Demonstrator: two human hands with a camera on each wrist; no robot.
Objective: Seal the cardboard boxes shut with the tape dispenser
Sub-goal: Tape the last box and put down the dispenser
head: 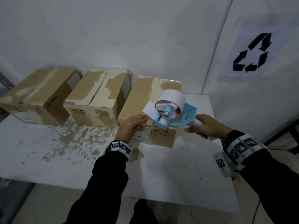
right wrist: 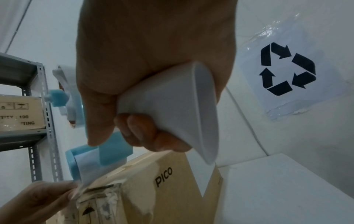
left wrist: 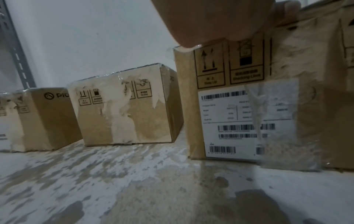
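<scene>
Three worn cardboard boxes stand in a row on the white table (head: 72, 160). My right hand (head: 203, 125) grips the white handle (right wrist: 172, 106) of the blue tape dispenser (head: 174, 113). Its white roll sits above the near top edge of the right box (head: 142, 94), with the roller end touching that edge. A white tape tab (head: 149, 109) sticks out to the left of the roll. My left hand (head: 137, 121) lies with straight fingers on the same box's near top edge, beside the dispenser. In the right wrist view its fingertips (right wrist: 70, 191) touch clear tape at the box front (right wrist: 107, 201).
The middle box (head: 98, 92) and left box (head: 40, 91) stand against the back wall, flaps down, with a seam along each top. A recycling sign (head: 252, 54) hangs on the right wall. A grey metal shelf (right wrist: 44, 121) stands at the left.
</scene>
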